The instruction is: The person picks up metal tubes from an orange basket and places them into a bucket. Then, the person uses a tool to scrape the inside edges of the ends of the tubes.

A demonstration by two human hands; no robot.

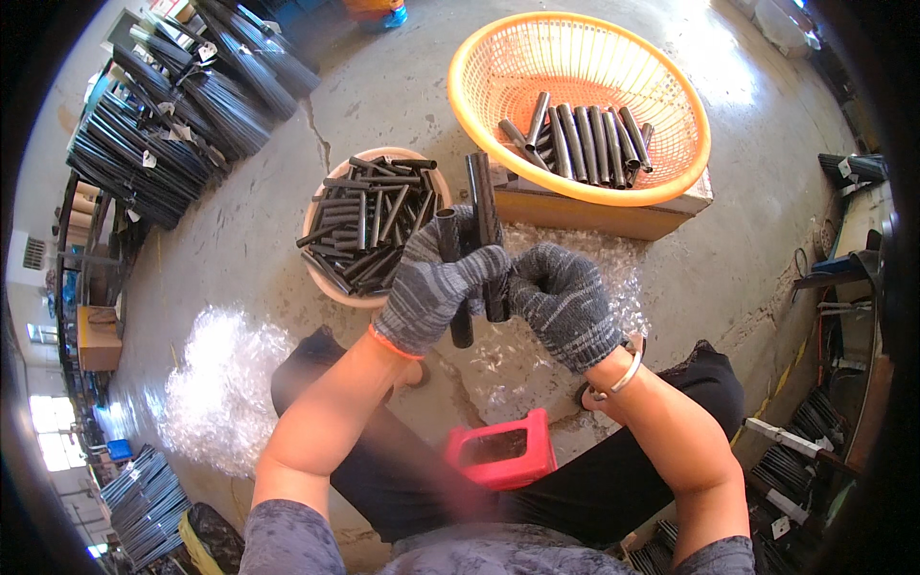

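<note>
My left hand [426,287], in a grey knitted glove with an orange cuff, is wrapped round a few short black tubes [487,206]. They stand roughly upright in its grip. One of them, a separate black tube [462,329], pokes out below the fingers. Close against the tubes on the right is my right hand [565,302], gloved the same way, its fingers curled and pressed together. Whatever it may pinch is hidden. Beyond my left hand, a round pale basin [314,218] is heaped with similar black tubes [362,222].
An orange plastic basket [700,125] with several black tubes rests tilted on a cardboard box [594,211]. Clear plastic film [225,393] lies on the floor. A red plastic stool [541,446] is between my legs. Bundled long black rods [144,144] stand at the far left.
</note>
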